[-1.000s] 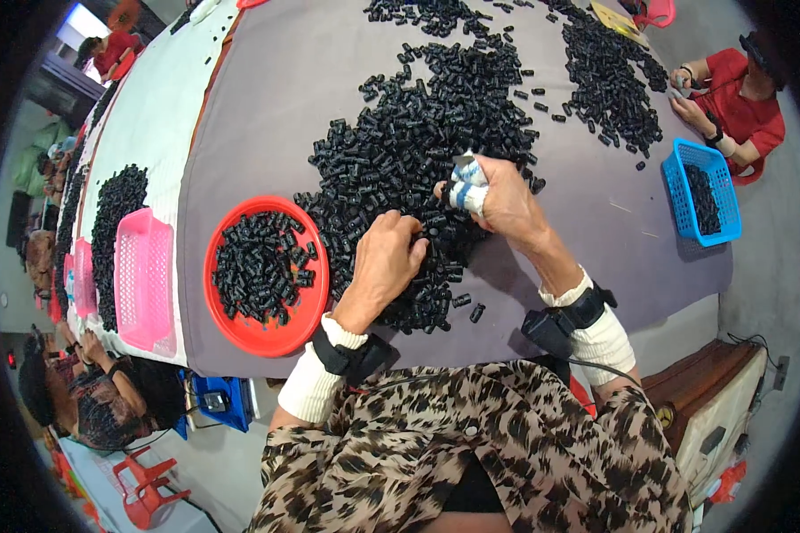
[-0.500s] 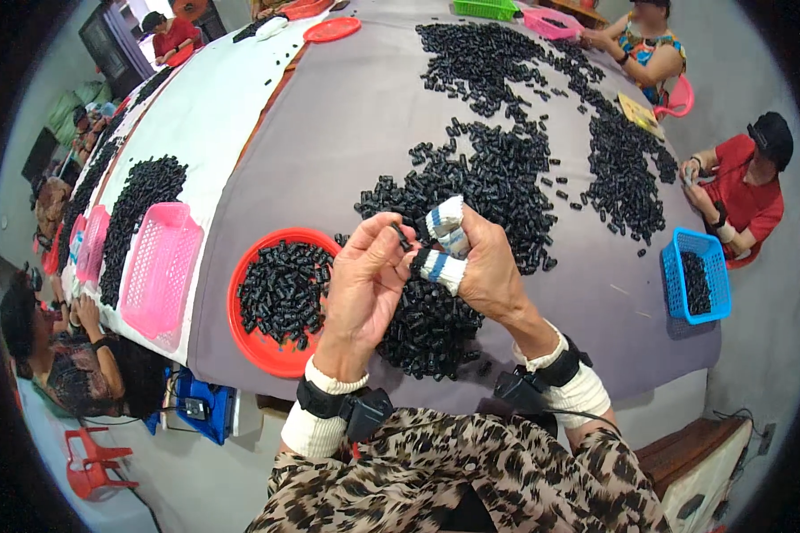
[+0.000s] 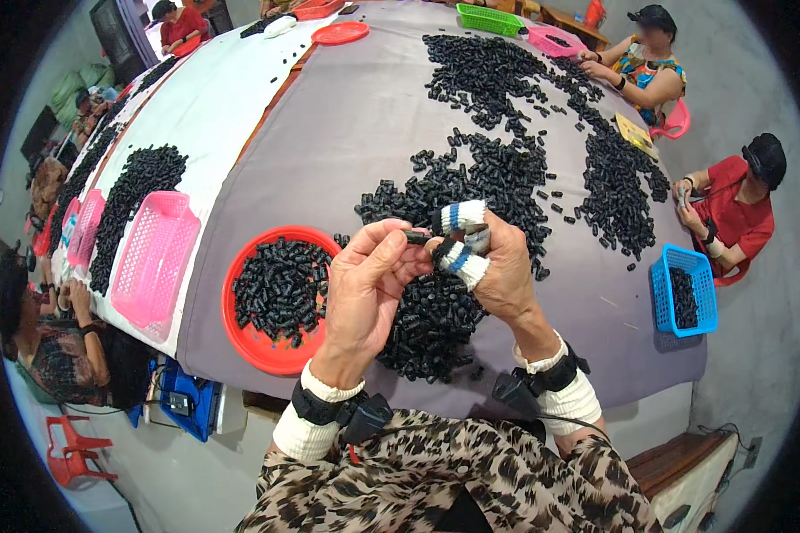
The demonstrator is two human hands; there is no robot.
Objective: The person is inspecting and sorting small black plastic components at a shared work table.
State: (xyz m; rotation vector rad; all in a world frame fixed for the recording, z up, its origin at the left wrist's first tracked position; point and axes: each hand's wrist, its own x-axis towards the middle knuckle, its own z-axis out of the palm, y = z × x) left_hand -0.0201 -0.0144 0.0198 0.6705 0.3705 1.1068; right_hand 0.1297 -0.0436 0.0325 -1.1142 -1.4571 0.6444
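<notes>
1. Head view: both hands raised above the grey table [image 3: 347, 124], meeting over the black heap [image 3: 431, 320].
2. Left hand [image 3: 369, 284] pinches a small black piece [image 3: 417, 237] at thumb and forefinger; right hand [image 3: 493, 271], its fingertips [image 3: 463, 215] wrapped in striped tape, closes on the piece's other end.
3. Judgement: keep the piece gripped at both ends, straight in line, elbows low.
4. Red tray [image 3: 262, 346] sits just left, part-filled, within easy reach.
</notes>
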